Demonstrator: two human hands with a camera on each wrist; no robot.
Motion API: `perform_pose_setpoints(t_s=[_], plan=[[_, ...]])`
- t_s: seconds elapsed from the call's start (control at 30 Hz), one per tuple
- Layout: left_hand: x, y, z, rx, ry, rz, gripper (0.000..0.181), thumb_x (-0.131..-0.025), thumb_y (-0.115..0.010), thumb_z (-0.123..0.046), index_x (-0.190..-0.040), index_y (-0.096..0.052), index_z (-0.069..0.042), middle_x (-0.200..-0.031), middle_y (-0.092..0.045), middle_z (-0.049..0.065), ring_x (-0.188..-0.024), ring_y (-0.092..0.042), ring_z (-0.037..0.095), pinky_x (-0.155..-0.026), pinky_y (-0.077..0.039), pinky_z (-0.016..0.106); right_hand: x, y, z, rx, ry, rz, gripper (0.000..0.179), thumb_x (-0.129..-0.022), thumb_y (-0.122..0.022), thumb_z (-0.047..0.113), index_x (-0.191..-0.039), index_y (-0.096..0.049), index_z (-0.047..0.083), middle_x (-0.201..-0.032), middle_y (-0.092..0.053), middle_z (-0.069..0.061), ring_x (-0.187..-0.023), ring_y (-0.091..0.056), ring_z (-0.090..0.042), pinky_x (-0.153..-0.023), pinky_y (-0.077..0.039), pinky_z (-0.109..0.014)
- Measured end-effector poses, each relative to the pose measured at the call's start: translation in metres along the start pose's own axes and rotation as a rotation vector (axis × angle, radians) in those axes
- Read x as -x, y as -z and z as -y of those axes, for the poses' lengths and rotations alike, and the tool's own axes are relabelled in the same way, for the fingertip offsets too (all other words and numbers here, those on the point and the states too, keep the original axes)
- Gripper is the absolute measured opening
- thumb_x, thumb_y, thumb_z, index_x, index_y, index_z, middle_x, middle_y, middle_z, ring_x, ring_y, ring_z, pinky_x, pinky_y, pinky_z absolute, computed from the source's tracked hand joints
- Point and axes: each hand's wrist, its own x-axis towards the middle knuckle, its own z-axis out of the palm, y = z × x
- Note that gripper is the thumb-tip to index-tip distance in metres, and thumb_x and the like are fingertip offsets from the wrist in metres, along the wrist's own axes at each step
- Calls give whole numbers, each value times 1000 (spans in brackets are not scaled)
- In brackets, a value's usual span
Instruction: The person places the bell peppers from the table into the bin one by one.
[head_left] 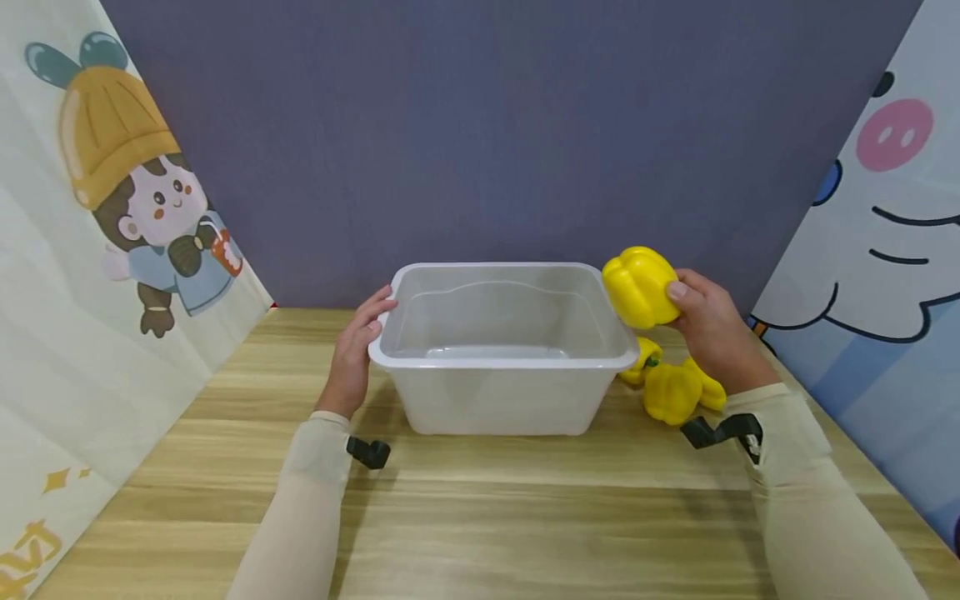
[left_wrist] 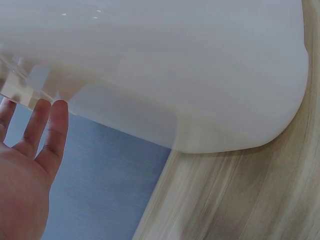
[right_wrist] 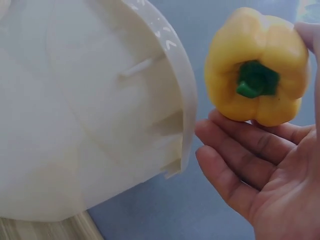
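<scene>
A yellow bell pepper is held up by my right hand, pinched between thumb and fingers beside the right rim of a white plastic bin. In the right wrist view the pepper's green stem faces the camera. My left hand rests at the bin's left rim with its fingers extended; in the left wrist view the fingertips touch under the rim. On the table right of the bin lie more yellow peppers, one of them partly hidden behind the bin.
The bin stands upright on a wood-grain table, near a dark grey-blue panel at the back. Cartoon-printed sheets flank both sides, a child in a hat on the left and a white pig-nosed figure on the right.
</scene>
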Motion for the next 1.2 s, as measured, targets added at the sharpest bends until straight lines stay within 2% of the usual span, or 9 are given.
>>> perform_pose_setpoints(t_s=[0.27,0.47,0.57,0.73,0.9,1.03,1.2], plan=[[2,0,-4,-4,27,8,40,-96,-34,-13,-127,-49,6,-146,-31,15,-136,-24,24,-101,-28,29,-5,-10,3,-45,33,-8,50,-97,-35,49,-124,-45,8,-112,-48,-12,-96,-48,-26,-81,-45,-20],[2,-4,-22,-23,48,18,39,-95,-32,-7,-127,-46,10,-147,-30,17,-136,-23,25,-102,-28,31,-13,-11,5,-46,37,9,52,-95,-35,52,-122,-46,9,-112,-49,-12,-96,-50,-27,-83,-46,-23],[1,-6,-26,-26,46,16,39,-95,-32,-7,-127,-45,11,-146,-30,17,-136,-23,25,-102,-27,31,-17,-12,7,-36,36,24,55,-94,-35,55,-123,-46,10,-113,-49,-12,-97,-50,-28,-84,-47,-27],[0,-3,-16,-1,50,7,39,-95,-32,-7,-127,-47,9,-146,-31,14,-136,-24,23,-101,-28,31,-22,-13,8,-97,62,53,52,-96,-34,51,-122,-47,7,-112,-49,-15,-96,-51,-29,-81,-49,-27],[-1,-1,-3,10,27,-2,40,-95,-36,-14,-127,-49,6,-146,-33,12,-135,-25,20,-102,-28,31,-29,-13,10,-229,79,78,47,-96,-39,44,-122,-47,5,-112,-50,-16,-94,-53,-28,-77,-51,-30],[-1,-1,-1,4,20,-7,41,-95,-38,-19,-126,-51,4,-146,-34,10,-135,-26,19,-102,-29,31,-32,-13,10,-324,56,105,46,-95,-44,39,-124,-46,3,-113,-50,-16,-94,-55,-26,-75,-52,-33],[0,-1,-1,1,33,-8,41,-95,-37,-18,-127,-50,5,-146,-34,8,-135,-26,19,-101,-30,30,-35,-14,10,-353,19,116,47,-94,-46,39,-125,-45,4,-114,-49,-16,-94,-56,-26,-77,-51,-40]])
